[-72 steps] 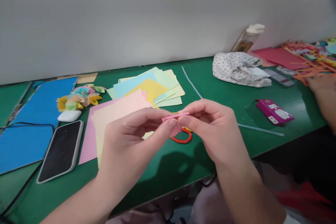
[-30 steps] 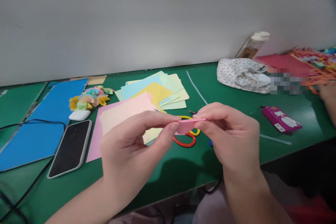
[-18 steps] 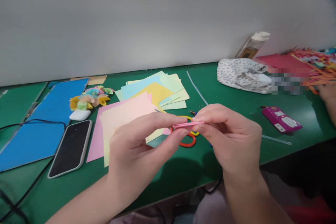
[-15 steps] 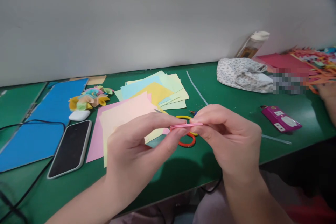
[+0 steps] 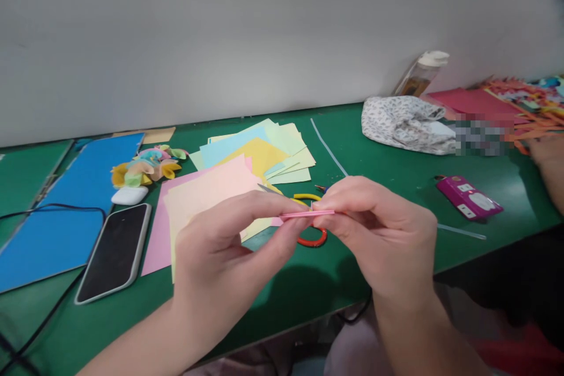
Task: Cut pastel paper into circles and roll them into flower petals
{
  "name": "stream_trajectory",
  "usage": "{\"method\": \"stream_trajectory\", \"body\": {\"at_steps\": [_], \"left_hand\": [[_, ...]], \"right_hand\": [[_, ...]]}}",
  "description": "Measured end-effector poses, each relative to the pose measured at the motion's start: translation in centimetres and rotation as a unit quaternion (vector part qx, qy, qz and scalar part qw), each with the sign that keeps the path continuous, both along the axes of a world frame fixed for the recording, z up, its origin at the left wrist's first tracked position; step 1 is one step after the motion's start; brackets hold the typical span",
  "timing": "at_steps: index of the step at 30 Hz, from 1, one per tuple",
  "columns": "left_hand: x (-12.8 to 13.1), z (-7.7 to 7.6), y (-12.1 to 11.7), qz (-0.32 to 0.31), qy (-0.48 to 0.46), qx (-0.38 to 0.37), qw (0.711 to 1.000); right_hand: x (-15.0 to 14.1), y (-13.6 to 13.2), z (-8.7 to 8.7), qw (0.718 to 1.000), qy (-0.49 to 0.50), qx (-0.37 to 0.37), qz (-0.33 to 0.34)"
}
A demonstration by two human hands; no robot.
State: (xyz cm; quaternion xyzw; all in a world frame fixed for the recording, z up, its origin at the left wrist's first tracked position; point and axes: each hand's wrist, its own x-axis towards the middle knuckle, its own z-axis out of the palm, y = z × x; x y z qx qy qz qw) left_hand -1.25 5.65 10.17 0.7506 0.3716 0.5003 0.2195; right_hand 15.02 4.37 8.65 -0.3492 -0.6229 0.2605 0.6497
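Observation:
Between my two hands I hold a small folded piece of pink paper (image 5: 308, 213), seen nearly edge-on above the green table. My left hand (image 5: 233, 241) pinches its left end between thumb and forefinger. The right end is pinched in my right hand (image 5: 383, 229), close to the left fingertips. Below and behind the paper lie scissors (image 5: 312, 242) with red and yellow handles, partly hidden by my hands. Sheets of pale pink and cream paper (image 5: 211, 188) are spread beyond my left hand.
Left stand a phone (image 5: 114, 252), a white case (image 5: 129, 195), paper flowers (image 5: 147, 167) and a blue board (image 5: 66, 205). More coloured sheets (image 5: 255, 150) lie at the back. Right are a purple box (image 5: 469, 197), a patterned cloth (image 5: 400, 123), a bottle (image 5: 423, 73) and another person's arm (image 5: 549, 170).
The pink paper has shifted slightly left and now looks flatter, its edges closer together. Both hands keep their pinch on it. The whole view has moved a little.

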Motion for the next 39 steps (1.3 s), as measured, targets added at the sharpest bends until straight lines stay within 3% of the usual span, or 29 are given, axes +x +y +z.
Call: {"method": "stream_trajectory", "body": {"at_steps": [16, 31, 39], "left_hand": [[0.23, 0.0, -0.06, -0.003, -0.015, -0.016, 1.0], [0.58, 0.22, 0.05, 0.033, -0.063, -0.107, 0.992], [0.51, -0.09, 0.2, 0.022, -0.052, -0.08, 0.995]], "right_hand": [[0.08, -0.1, 0.03, 0.999, 0.008, -0.033, 0.006], [0.13, 0.0, 0.09, 0.996, 0.01, -0.09, 0.014], [0.35, 0.07, -0.04, 0.996, -0.002, -0.092, 0.014]]}}
